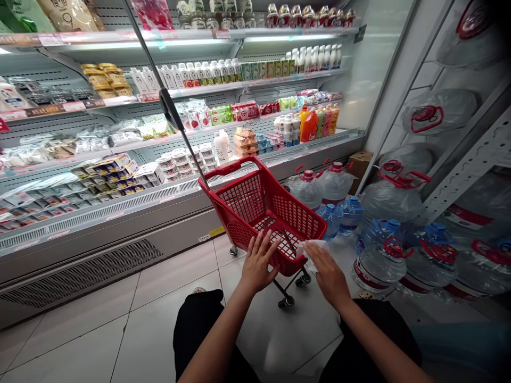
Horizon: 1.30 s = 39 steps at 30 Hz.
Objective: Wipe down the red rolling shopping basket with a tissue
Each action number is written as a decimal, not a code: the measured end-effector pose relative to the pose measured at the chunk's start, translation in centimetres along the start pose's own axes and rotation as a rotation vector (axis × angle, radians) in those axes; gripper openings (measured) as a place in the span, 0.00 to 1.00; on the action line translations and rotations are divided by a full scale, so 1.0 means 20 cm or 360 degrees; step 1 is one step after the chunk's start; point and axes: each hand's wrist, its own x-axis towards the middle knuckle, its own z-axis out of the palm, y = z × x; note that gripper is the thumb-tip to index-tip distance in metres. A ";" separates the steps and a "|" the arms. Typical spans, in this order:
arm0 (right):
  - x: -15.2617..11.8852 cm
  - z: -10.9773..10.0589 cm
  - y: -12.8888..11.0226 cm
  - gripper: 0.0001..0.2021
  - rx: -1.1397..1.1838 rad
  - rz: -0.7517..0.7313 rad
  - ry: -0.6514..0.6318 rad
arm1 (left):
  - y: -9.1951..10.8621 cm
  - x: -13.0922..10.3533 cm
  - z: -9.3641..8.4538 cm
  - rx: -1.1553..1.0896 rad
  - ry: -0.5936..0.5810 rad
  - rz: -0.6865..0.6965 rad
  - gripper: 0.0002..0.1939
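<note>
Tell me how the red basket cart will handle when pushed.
The red basket cart should roll readily, with casters on smooth-looking tiles. Its open lattice walls suggest a light build. A sideways tug on the tall handle might tip it.

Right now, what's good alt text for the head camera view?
A person's left hand spreads over the near edge of a red shopping cart while the right hand holds a white cloth at its rim; behind are refrigerated shelves of packaged food, with big water bottles to the right.
</note>
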 end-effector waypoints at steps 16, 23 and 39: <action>-0.10 -0.01 0.09 0.47 0.0017 0.0161 0.0112 | -0.15 0.13 0.03 0.0125 0.0118 -0.0134 0.46; -0.09 0.04 -0.03 0.45 0.0009 0.0250 0.0200 | 0.00 0.20 0.16 0.0118 0.0150 -0.0219 0.51; 0.12 0.06 0.19 0.47 -0.0004 0.0115 0.0204 | -0.33 0.40 -0.09 0.0230 -0.0133 0.0565 0.47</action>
